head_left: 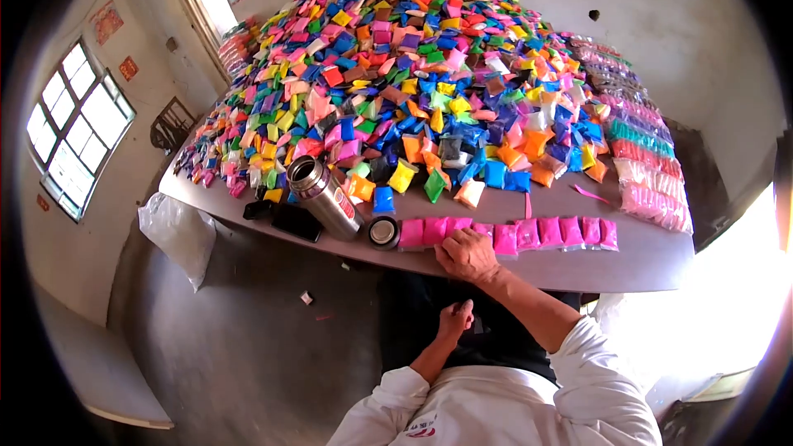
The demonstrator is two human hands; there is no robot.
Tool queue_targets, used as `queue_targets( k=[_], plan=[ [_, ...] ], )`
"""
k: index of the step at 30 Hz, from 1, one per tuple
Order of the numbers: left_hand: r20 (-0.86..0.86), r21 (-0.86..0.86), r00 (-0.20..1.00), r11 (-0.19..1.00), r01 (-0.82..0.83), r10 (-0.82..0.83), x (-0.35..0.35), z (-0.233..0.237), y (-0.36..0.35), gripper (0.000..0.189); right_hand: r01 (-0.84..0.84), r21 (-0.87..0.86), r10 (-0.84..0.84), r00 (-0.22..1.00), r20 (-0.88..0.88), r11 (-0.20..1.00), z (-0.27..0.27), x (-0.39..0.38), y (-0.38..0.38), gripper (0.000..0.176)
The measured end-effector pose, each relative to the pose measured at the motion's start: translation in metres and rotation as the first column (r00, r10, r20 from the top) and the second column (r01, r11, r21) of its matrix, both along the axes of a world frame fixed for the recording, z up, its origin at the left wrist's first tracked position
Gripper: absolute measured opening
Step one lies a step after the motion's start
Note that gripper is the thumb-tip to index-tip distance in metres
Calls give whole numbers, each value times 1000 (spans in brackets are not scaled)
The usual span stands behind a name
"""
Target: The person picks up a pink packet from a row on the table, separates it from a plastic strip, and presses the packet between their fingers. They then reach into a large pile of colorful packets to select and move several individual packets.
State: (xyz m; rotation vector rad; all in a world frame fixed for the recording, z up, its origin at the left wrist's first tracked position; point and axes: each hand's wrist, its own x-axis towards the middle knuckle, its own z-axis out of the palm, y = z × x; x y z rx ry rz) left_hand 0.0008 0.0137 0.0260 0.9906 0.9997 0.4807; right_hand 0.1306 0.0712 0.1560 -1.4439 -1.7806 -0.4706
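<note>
The right hand [467, 254] lies palm-down on the row of pink packets [549, 233] along the near edge of the table [644, 260], closed round none; the left hand [455, 320] hangs curled below it, and I can't tell whether it holds anything. A careless sweep could push packets off, or knock the steel flask [324, 196] beside them

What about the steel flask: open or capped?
Open. The steel flask shows a bare, dark mouth, and a round cap lies beside it on the table.
</note>
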Motion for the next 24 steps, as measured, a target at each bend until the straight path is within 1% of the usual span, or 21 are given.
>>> queue_targets(
  k=[1,2,4,5,6,8,9,10,12,14,15,17,19,21,24],
  plan=[
    [8,31,1000,999,-26,25,-1,3,1,34,16,5,-16,1000,-8,1000,1,-1,0,17],
    [8,35,1000,999,-8,7,-3,5,1,34,34,9,-33,999,-9,999,2,-1,0,17],
    [72,145,995,986,-83,74,-9,12,0,35,22,32,-21,999,-27,999,3,0,-1,19],
    [85,186,995,980,-73,58,-13,16,0,36,42,51,-41,999,-35,998,0,0,1,18],
    [82,188,996,981,-56,41,-16,23,-1,36,60,52,-58,998,-38,997,-1,1,2,18],
    [85,195,996,980,-42,26,-24,42,-5,41,50,53,-48,997,-53,997,-2,1,1,18],
    [63,237,998,971,-19,4,-28,50,-6,40,35,63,-31,997,-67,997,1,1,0,17],
    [60,237,998,971,-8,-6,-30,60,-1,40,46,64,-41,997,-70,997,2,2,0,17],
    [-47,433,998,901,-15,40,-37,81,11,39,19,42,-15,995,-97,999,1,2,-1,18],
    [-19,485,999,874,-33,48,-44,107,29,39,14,41,-10,996,-94,999,1,2,-1,18],
    [27,489,997,868,-81,78,-44,116,39,38,7,43,-3,996,-89,999,2,2,0,19],
    [53,552,995,828,-102,87,-46,137,55,37,-9,41,12,997,-82,999,5,2,-1,18],
    [63,564,993,818,-116,98,-43,143,67,36,-25,34,28,997,-74,999,6,3,-4,17],
    [38,644,993,757,-109,111,-39,144,80,36,-111,-15,110,994,-20,994,6,5,-4,13],
    [60,670,991,731,-130,121,-29,151,90,40,-101,-17,101,994,-46,995,33,9,5,13]
  ],
)
